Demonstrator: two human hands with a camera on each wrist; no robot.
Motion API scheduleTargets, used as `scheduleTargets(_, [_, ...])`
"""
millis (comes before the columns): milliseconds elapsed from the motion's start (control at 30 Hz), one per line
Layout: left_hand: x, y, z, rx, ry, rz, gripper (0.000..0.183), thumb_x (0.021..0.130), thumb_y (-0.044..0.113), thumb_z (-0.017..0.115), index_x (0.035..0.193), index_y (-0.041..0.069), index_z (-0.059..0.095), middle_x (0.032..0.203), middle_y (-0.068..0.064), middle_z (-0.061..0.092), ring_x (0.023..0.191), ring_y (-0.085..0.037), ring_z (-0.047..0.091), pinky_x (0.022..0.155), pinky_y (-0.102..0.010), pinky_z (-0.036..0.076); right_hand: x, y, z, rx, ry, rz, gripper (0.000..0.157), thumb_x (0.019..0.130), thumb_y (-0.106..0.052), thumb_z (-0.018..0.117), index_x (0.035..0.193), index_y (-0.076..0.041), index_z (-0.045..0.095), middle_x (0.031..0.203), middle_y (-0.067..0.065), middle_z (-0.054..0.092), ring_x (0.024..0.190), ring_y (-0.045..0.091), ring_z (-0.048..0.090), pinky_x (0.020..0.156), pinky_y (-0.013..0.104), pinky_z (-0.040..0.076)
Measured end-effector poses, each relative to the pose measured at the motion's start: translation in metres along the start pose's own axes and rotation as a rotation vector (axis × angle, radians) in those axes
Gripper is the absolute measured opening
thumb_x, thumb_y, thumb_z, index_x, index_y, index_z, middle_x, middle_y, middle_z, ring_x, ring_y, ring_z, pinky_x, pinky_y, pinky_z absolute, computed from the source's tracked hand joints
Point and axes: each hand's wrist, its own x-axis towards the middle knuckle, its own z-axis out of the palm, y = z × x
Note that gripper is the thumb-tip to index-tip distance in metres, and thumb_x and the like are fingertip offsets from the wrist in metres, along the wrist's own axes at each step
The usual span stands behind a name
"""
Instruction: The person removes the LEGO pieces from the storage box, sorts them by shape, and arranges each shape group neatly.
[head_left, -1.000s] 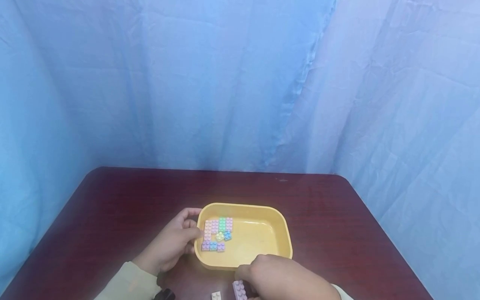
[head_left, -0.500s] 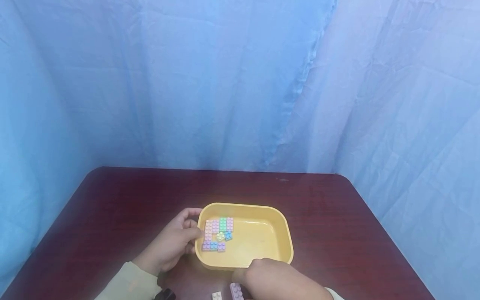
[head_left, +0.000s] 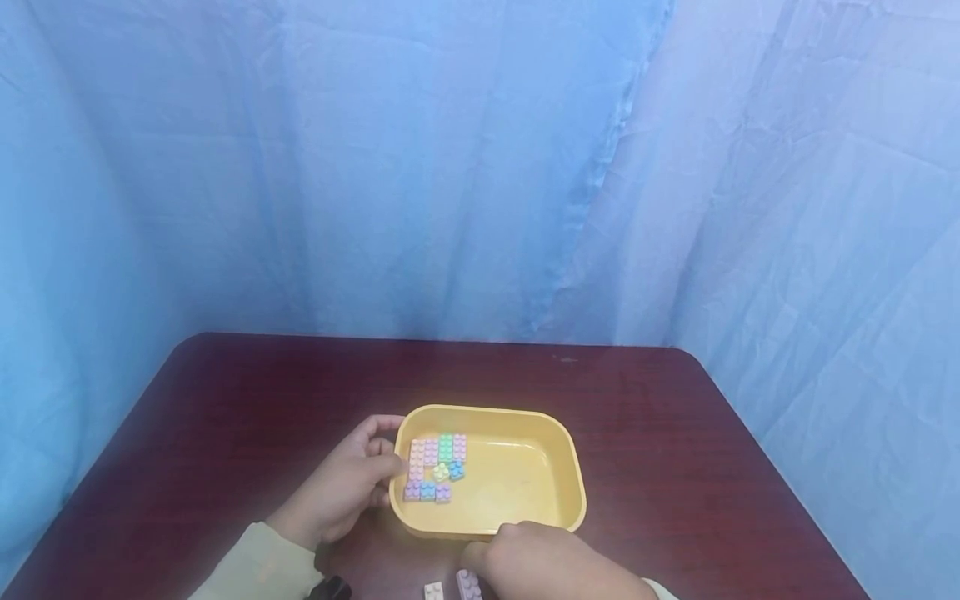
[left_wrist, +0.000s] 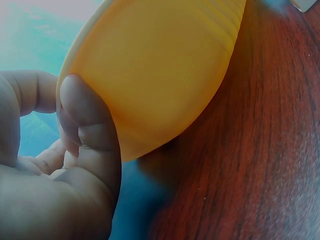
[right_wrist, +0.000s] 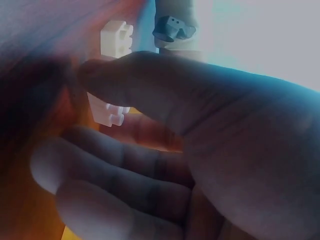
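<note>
A yellow plastic tub (head_left: 517, 517) stands on the table. Building bricks in pastel pink, green, yellow, blue and purple (head_left: 446, 450) are grouped along its left side, studs up. My left hand (head_left: 341, 479) grips the tub's left wall, the thumb pressed to the yellow side (left_wrist: 155, 65) in the left wrist view. My right hand (head_left: 551, 562) is low at the tub's front edge, holding a light purple brick (head_left: 469, 585) between thumb and index finger; the thumb partly covers this brick (right_wrist: 106, 111) in the right wrist view. Just left of it lies a cream brick (head_left: 433, 591).
The dark red-brown table (head_left: 300, 383) extends behind and to both sides of the tub. Pale blue curtains (head_left: 450, 167) hang around its far side and flanks. A black device (head_left: 330, 588) is at the left wrist.
My right hand has shifted slightly left and toward the person, and the purple brick with it, closer to the cream brick. The left hand and tub have stayed nearly still.
</note>
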Motion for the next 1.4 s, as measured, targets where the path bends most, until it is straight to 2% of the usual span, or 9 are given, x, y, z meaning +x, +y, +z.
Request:
scheduleTargets(200, [0.000, 0.001, 0.000, 0.004, -0.001, 0.004, 0.074, 0.092, 0.002, 0.070, 0.160, 0.011, 0.043, 0.105, -0.010, 0.060, 0.079, -0.022, 0.062, 0.061, -0.026, 0.057, -0.001, 0.000, 0.002, 0.033, -0.003, 0.018, 0.018, 0.095, -0.036, 0.080, 0.087, -0.039, 0.063, 0.068, -0.029, 0.051, 0.059, -0.004, 0.050, 0.056, 0.019, 0.043])
scheduleTargets(433, [0.001, 0.001, 0.000, 0.006, 0.009, -0.005, 0.074, 0.091, 0.001, 0.071, 0.160, 0.011, 0.044, 0.106, -0.012, 0.061, 0.080, -0.023, 0.063, 0.062, -0.028, 0.057, 0.001, 0.000, 0.006, 0.010, -0.006, 0.024, 0.021, 0.090, -0.034, 0.083, 0.086, -0.038, 0.063, 0.069, -0.027, 0.052, 0.059, -0.003, 0.049, 0.057, 0.020, 0.044])
scheduleTargets(767, [0.000, 0.004, 0.002, -0.002, 0.001, 0.004, 0.075, 0.091, 0.001, 0.071, 0.160, 0.009, 0.043, 0.106, -0.011, 0.061, 0.081, -0.022, 0.063, 0.062, -0.027, 0.059, 0.002, 0.001, 0.010, 0.016, 0.017, -0.031, 0.019, 0.088, -0.032, 0.086, 0.099, -0.039, 0.072, 0.072, -0.029, 0.053, 0.061, -0.006, 0.049, 0.059, 0.014, 0.043])
scheduleTargets(967, [0.001, 0.004, 0.002, -0.006, -0.002, 0.003, 0.074, 0.092, 0.001, 0.070, 0.160, 0.009, 0.042, 0.106, -0.011, 0.061, 0.081, -0.022, 0.063, 0.062, -0.027, 0.059, 0.001, 0.001, 0.010, 0.038, 0.009, -0.001, 0.021, 0.086, -0.032, 0.086, 0.095, -0.041, 0.070, 0.072, -0.030, 0.054, 0.061, -0.006, 0.050, 0.060, 0.016, 0.044])
scheduleTargets(1400, [0.001, 0.002, 0.000, -0.009, -0.006, -0.002, 0.075, 0.092, 0.001, 0.070, 0.161, 0.009, 0.042, 0.106, -0.011, 0.061, 0.081, -0.021, 0.063, 0.062, -0.026, 0.059, 0.002, 0.000, 0.016, 0.010, 0.047, -0.018, 0.021, 0.086, -0.028, 0.085, 0.096, -0.038, 0.070, 0.069, -0.028, 0.048, 0.058, -0.004, 0.045, 0.055, 0.015, 0.039])
